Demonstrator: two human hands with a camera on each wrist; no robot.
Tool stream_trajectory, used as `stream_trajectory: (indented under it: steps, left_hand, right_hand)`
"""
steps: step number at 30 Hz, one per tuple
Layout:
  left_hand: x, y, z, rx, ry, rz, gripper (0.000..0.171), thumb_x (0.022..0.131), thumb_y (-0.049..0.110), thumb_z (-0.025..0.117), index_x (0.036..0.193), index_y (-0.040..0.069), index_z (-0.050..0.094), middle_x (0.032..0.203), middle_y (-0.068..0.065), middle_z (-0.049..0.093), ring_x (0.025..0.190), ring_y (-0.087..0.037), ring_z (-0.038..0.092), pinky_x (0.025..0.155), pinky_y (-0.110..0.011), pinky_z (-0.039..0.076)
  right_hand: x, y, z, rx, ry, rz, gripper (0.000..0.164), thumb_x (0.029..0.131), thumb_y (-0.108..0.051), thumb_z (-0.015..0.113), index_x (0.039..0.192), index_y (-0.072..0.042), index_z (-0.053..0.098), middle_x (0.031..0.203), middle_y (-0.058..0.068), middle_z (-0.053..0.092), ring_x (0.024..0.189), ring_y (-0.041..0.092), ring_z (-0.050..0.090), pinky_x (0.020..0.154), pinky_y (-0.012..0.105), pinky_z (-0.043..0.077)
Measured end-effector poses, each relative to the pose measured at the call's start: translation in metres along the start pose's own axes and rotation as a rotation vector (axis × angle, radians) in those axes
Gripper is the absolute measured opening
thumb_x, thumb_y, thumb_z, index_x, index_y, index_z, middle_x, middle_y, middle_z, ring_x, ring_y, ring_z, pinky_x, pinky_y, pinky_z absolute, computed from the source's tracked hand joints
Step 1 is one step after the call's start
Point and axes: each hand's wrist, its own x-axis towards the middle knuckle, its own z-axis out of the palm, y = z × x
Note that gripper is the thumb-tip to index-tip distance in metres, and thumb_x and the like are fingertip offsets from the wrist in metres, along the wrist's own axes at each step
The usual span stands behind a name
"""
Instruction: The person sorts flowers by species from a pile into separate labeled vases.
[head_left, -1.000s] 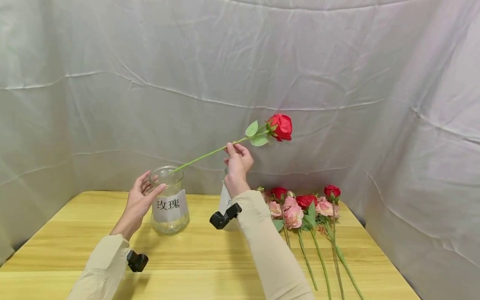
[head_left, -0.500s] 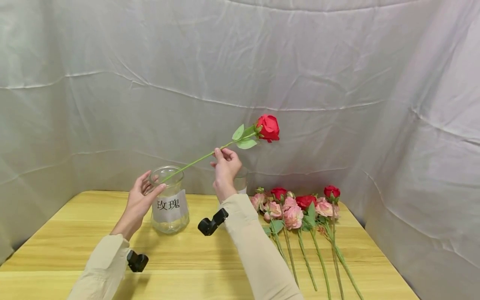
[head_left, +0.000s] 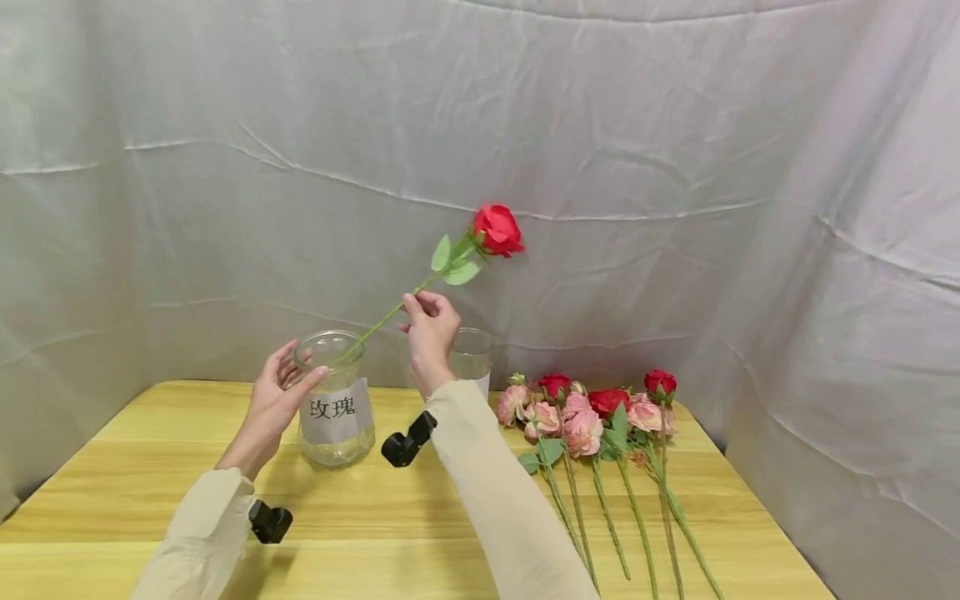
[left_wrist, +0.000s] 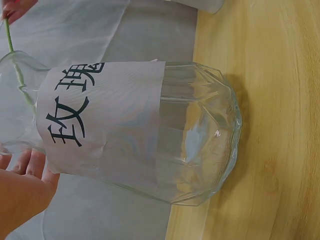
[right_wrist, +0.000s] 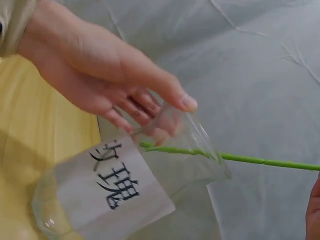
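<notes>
In the head view a clear glass vase with a white paper label stands on the table at left. My left hand holds its neck, thumb at the front and fingers round the far side. A red rose slants up to the right, its green stem pinched by my right hand below the leaves. The stem's lower end is inside the vase mouth; the right wrist view shows the stem tip within the neck, above the label's lower part.
A second glass vase stands behind my right hand, partly hidden. Several pink flowers and red roses lie on the wooden table at right, stems toward the front. Grey cloth hangs behind.
My right hand has moved left with the rose, and its stem has gone from the vase rim down into the neck and stands steeper. The left hand stays on the vase.
</notes>
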Motion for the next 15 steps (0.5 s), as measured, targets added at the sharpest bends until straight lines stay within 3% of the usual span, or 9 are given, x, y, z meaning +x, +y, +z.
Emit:
stream_trajectory:
  steps: [8, 15]
  left_hand:
    - [0.000, -0.001, -0.001, 0.001, -0.002, -0.007, 0.084, 0.097, 0.027, 0.061, 0.156, 0.009, 0.003, 0.156, -0.019, 0.023, 0.141, -0.036, 0.021, 0.114, -0.048, 0.021]
    - [0.000, 0.000, -0.001, -0.012, -0.004, -0.004, 0.083, 0.097, 0.026, 0.061, 0.156, 0.009, 0.004, 0.156, -0.019, 0.023, 0.140, -0.035, 0.021, 0.113, -0.049, 0.022]
  right_hand:
    - [0.002, 0.000, 0.024, -0.238, -0.171, -0.082, 0.015, 0.086, 0.001, 0.070, 0.099, 0.010, 0.069, 0.086, 0.012, 0.070, 0.073, 0.016, 0.066, 0.053, 0.022, 0.052]
    - [-0.004, -0.003, 0.032, -0.399, -0.322, -0.066, 0.015, 0.088, -0.006, 0.071, 0.099, 0.003, 0.074, 0.079, 0.008, 0.071, 0.066, 0.013, 0.062, 0.053, 0.025, 0.052]
